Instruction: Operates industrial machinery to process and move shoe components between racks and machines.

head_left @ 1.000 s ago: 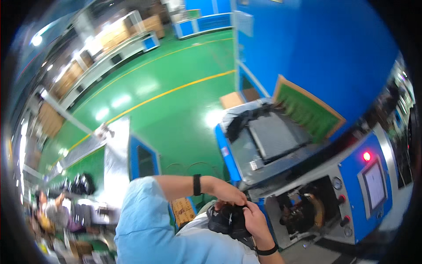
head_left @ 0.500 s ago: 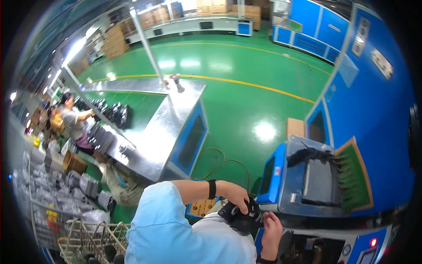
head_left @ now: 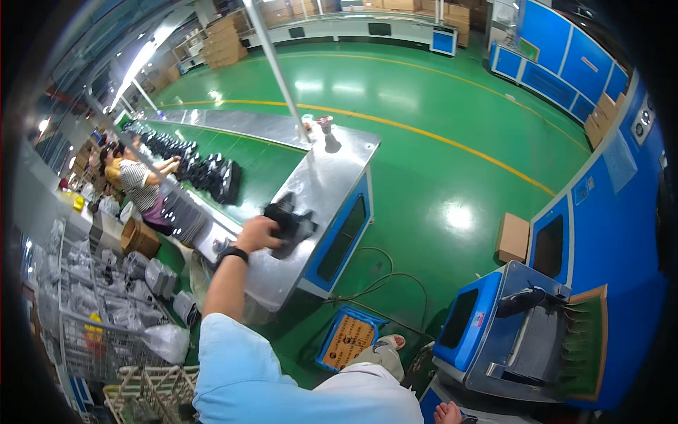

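My left hand (head_left: 258, 236) reaches out to the left with its fingers closed on a black shoe (head_left: 291, 227). The shoe is over the corner of the shiny metal worktable (head_left: 332, 162); whether it rests on the top cannot be told. Low in the picture, my right hand (head_left: 448, 413) is cut off by the lower edge. Only some of its fingers show, beside a small dark thing, and their grip is not clear.
Black shoes (head_left: 224, 180) line the conveyor at left, where people (head_left: 141, 180) work. A blue crate (head_left: 349, 338) and a hose (head_left: 385, 283) lie on the floor. To the right stands a blue machine (head_left: 462, 321); a wire cart (head_left: 106, 318) with wrapped goods is at left.
My left hand has carried the black shoe from in front of my body out to the metal worktable. My right hand has dropped to the lower edge. The view has shifted left.
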Demonstrator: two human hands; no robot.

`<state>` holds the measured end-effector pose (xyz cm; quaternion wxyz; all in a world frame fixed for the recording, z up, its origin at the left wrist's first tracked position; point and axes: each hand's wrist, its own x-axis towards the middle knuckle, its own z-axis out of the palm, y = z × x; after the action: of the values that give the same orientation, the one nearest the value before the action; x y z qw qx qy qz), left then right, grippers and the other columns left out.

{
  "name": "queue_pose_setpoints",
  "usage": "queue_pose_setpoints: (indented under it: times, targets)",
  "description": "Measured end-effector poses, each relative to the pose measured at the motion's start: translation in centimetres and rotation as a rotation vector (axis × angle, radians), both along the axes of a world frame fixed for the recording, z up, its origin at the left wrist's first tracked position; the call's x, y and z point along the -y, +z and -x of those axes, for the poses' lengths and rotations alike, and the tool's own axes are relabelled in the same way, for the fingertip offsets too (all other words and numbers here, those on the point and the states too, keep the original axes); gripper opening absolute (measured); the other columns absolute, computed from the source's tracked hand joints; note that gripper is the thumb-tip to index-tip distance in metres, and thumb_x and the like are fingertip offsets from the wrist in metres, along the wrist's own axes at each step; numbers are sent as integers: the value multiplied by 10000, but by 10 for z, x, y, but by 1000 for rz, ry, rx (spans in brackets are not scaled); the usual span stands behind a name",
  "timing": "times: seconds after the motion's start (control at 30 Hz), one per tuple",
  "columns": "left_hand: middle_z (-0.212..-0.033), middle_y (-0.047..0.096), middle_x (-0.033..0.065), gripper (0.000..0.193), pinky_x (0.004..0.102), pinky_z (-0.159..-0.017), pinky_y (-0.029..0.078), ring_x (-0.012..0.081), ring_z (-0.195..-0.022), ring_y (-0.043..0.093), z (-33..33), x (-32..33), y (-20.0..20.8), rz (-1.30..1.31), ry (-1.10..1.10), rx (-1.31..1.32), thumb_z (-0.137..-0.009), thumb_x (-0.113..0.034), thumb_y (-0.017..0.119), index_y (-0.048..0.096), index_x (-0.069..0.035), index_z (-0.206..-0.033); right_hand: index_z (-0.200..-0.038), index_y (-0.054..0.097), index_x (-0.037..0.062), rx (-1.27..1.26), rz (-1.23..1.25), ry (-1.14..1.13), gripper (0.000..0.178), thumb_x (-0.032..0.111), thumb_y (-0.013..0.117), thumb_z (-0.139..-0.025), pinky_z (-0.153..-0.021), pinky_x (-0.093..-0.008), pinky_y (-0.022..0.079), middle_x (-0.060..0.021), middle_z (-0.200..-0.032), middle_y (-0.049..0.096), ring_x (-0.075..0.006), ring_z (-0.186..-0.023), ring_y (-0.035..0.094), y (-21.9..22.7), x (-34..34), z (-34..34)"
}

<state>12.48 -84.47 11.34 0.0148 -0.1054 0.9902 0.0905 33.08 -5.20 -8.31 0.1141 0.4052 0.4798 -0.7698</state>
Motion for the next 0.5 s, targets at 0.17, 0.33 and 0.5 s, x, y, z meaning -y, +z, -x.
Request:
queue_pose_setpoints:
  times: [0.17,0.33,0.5]
  targets:
    - [-995,697,232,227,488,-849,522,431,-929,660,61,27,-13,117,870,-458,-830,-218,619,694,-20,-912,-1381,538,-33,74,-357,212,451,245,550,-1026,-955,-514,524,-270,-1314,611,-403,-1144,644,-8,20,8]
    - [-1107,690,269,292,472,-907,513,417,-1033,653,53,-10,-134,-108,393,-181,-894,-176,586,670,60,-1044,-1267,657,-45,108,-788,546,484,270,685,-903,-824,-345,550,-157,-1036,751,-234,-922,715,65,72,62]
    - [-975,725,214,224,459,-860,548,398,-948,697,43,-203,-212,-422,8,-31,-908,-196,625,720,-44,-1042,-1283,646,-2,46,-854,746,480,292,630,-904,-946,-420,536,-221,-1178,709,-364,-1117,675,79,68,60]
